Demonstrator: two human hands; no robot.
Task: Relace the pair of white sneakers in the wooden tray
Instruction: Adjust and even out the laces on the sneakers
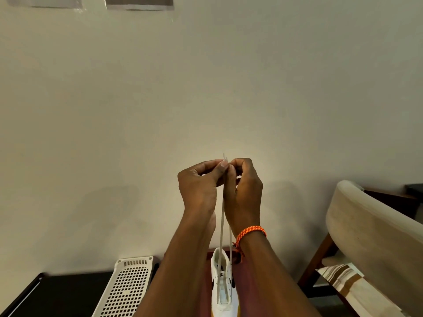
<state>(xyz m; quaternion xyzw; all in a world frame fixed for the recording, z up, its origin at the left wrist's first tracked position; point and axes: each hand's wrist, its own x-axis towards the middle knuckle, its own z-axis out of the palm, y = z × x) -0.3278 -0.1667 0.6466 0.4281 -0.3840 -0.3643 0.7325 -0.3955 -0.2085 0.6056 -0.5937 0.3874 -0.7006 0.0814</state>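
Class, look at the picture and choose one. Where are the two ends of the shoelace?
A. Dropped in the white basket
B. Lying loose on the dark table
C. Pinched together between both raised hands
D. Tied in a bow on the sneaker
C: the left hand and right hand pinch the shoelace ends together up high, and both strands run down to the sneaker.

L hand [198,186]: pinches lace [221,227] tips, raised w/ R
R hand [246,191]: pinches same tips; orange bracelet [250,233] on wrist
Sneaker [223,284]: white, below, both strands taut
Basket [124,289]: white, left of arms
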